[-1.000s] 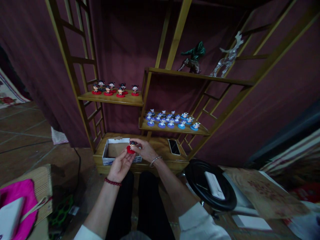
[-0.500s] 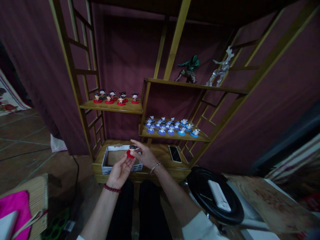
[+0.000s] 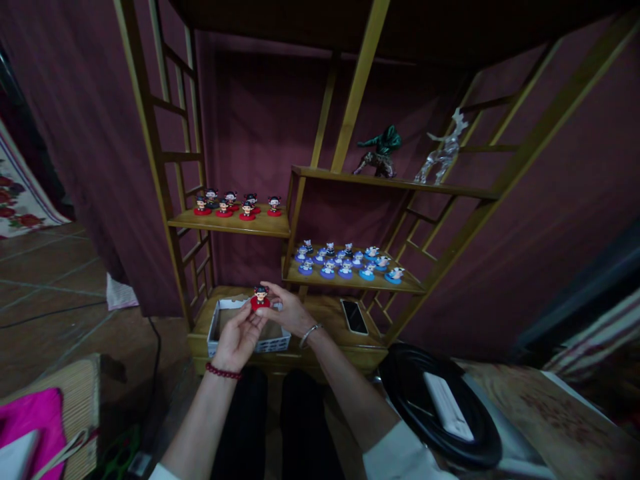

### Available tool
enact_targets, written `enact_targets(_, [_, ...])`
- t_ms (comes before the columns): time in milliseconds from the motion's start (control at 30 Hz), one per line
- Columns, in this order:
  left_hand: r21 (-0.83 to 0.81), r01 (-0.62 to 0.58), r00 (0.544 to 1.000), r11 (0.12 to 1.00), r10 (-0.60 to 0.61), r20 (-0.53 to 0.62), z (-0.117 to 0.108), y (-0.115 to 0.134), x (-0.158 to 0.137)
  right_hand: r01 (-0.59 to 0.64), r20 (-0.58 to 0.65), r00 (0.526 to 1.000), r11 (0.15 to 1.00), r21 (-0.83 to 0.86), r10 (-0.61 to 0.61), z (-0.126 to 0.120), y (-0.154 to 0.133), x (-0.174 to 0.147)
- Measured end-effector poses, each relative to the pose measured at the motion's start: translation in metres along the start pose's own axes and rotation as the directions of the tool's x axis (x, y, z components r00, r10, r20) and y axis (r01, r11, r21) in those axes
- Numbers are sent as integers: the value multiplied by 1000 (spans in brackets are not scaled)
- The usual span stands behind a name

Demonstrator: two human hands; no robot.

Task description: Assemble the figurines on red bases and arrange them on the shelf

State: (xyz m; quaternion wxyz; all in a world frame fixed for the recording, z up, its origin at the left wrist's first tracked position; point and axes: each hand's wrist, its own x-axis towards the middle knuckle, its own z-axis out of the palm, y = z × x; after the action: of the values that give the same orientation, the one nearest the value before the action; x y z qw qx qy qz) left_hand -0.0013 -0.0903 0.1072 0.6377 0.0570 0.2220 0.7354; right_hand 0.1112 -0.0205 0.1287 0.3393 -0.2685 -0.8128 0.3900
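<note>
A small figurine [image 3: 261, 298] with black hair and a red round base is held upright between both hands, above an open box [image 3: 273, 344]. My left hand [image 3: 241, 340] supports the base from below left with its fingers. From the right, my right hand [image 3: 289, 313] grips the base, thumb in front and index finger by the figurine's head. On the upper left shelf [image 3: 230, 225] stand several similar red-based figurines [image 3: 247, 211]. Several purple- and blue-based figurines [image 3: 327, 268] stand in rows on the shelf to the right.
A phone [image 3: 354, 317] lies on the cabinet top right of the box. Higher up stand a dark green statuette [image 3: 383, 150] and a clear deer figure [image 3: 443, 150]. At the lower right is a black round stool [image 3: 400, 383] with a white box [image 3: 449, 405] on it.
The figurine has turned more upright with its front towards me, and my fingers have shifted around its base. The view has tilted slightly, so the shelves sit lower in the picture.
</note>
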Motion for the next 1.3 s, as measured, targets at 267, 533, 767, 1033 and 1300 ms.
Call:
enact_targets(267, [-29,-12,1000,1000,12,8,2,2,0,-8,-8,1000,999,47,8,4,1,3])
enact_targets(533, [19,-28,1000,999,29,-8,4,4,-1,35,-22,999,995,94,-33,6,0,3])
enact_targets(767, [152,-98,995,984,94,31,2,7,-2,24,-34,999,998,52,-23,8,5,3])
enact_targets(1033, [297,-200,973,934,224,-48,8,10,0,-15,-79,997,1000,-4,14,7,3,3])
enact_targets(1300, [397,-291,950,871,312,12,15,11,-4,-9,-124,992,1000,8,10,7,-4,6])
